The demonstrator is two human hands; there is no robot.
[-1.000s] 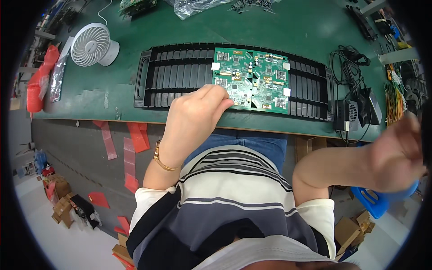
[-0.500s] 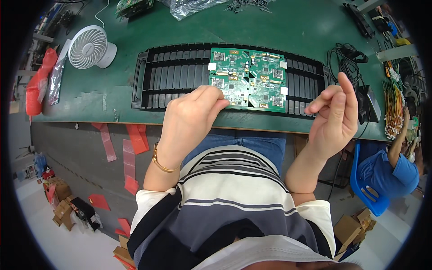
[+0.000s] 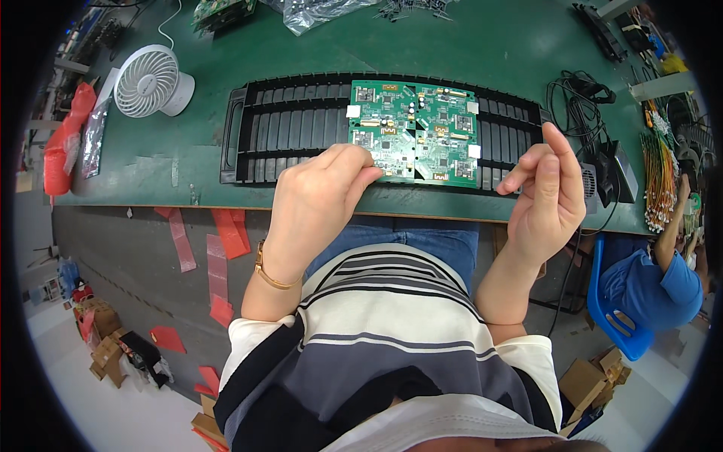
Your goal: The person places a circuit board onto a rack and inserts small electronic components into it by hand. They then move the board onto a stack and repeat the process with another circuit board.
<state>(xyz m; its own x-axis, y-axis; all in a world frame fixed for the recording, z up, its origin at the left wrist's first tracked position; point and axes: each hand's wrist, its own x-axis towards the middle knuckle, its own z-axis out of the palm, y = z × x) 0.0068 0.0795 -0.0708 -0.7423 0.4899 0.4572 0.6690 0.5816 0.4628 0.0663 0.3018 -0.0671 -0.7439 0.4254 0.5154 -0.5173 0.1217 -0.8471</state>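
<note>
A green circuit board panel point(image 3: 433, 154) with several small parts and white connectors lies across a black slotted rack point(image 3: 301, 128). At the panel's near left corner is my left hand point(image 3: 320, 181). Its thumb and fingers are pinched together over the panel; whatever is between the fingertips is hidden. My right hand point(image 3: 548, 200) hovers over the rack's right end, apart from the panel. One finger points up, the others are loosely curled and apart, and nothing shows in them.
A white fan point(image 3: 147, 81) stands on the green table point(image 3: 497, 45) at the left, beside red wrap point(image 3: 64, 143). Black cables point(image 3: 580, 102) and wire bundles point(image 3: 657, 181) lie at the right. A clear plastic bag point(image 3: 324, 13) is at the far edge. A co-worker in blue point(image 3: 640, 290) sits at the right.
My right hand has shifted a little to the left, toward the panel. My left hand has barely moved and stays at the panel's corner.
</note>
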